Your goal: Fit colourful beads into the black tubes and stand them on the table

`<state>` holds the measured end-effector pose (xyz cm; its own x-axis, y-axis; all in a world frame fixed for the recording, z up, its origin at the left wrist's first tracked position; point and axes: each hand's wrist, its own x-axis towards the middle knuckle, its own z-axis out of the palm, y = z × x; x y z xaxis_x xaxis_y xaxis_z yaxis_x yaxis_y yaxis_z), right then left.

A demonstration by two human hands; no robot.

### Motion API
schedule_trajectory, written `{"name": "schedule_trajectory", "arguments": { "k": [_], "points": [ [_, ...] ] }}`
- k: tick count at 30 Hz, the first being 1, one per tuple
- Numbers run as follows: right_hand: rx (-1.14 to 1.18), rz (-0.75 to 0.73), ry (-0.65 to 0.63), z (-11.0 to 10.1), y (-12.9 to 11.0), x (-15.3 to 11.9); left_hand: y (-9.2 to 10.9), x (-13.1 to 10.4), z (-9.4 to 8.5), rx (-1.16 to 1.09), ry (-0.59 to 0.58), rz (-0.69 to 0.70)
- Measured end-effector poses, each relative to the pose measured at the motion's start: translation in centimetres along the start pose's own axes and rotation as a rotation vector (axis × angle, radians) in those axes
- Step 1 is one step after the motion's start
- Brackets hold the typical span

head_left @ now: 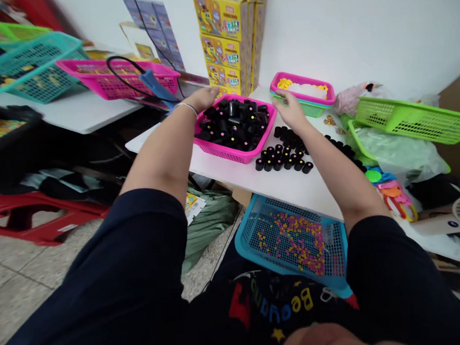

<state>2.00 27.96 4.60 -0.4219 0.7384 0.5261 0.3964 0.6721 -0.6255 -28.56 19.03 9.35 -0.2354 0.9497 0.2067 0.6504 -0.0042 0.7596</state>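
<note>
A pink basket (248, 157) full of black cylindrical pieces (233, 122), many with a pink or yellow dot, sits on the white table. At its back left rim is my left hand (206, 98), closed against the edge, its fingertips partly hidden. My right hand (291, 110) is by the back right corner, fingers apart, thumb close to or touching the rim. Below that forearm, more black cylinders (282, 157) stand upright in loose rows, yellow and pink dots on top.
Behind stands a stack of yellow boxes (224, 50). A blue basket (252, 242) with small pink and yellow pieces is below the table edge. Another pink basket (306, 82) is at the back; green baskets (410, 116) are right. A blue-handled tool (153, 84) with a cable lies left.
</note>
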Motion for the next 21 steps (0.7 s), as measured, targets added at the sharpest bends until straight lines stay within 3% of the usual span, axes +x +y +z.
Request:
{"name": "schedule_trajectory", "arguments": {
  "k": [4,6,7,9,11,13,15,18,21],
  "points": [
    [0.018,0.037,-0.128,-7.5,-2.0,-9.1,2.9,-3.4,-1.0,0.088,0.055,0.078],
    [0.008,0.112,-0.229,-9.8,-2.4,-14.4,4.0,-7.5,-0.3,0.054,0.093,0.184],
    [0.001,0.151,-0.276,-10.4,-2.2,-16.9,4.1,-10.0,0.5,-0.019,0.072,0.302],
    [-0.007,0.248,-0.278,-10.4,-1.0,-21.0,3.5,-15.3,3.0,-0.184,-0.195,0.343],
    [-0.012,0.354,-0.236,-9.4,0.7,-23.5,1.9,-19.8,6.4,-0.223,-0.401,0.174],
    [0.007,0.424,-0.210,-8.0,2.5,-24.2,0.0,-22.4,9.7,-0.157,-0.470,-0.065],
    [0.040,0.434,-0.209,-6.8,3.8,-23.4,-1.5,-22.9,12.3,-0.121,-0.418,-0.096],
    [0.086,0.408,-0.236,-5.4,4.6,-21.2,-2.3,-21.5,14.6,-0.078,-0.329,-0.013],
    [0.112,0.368,-0.269,-4.4,4.6,-19.6,-2.4,-20.2,15.8,-0.129,-0.338,0.129]
  ]
}}
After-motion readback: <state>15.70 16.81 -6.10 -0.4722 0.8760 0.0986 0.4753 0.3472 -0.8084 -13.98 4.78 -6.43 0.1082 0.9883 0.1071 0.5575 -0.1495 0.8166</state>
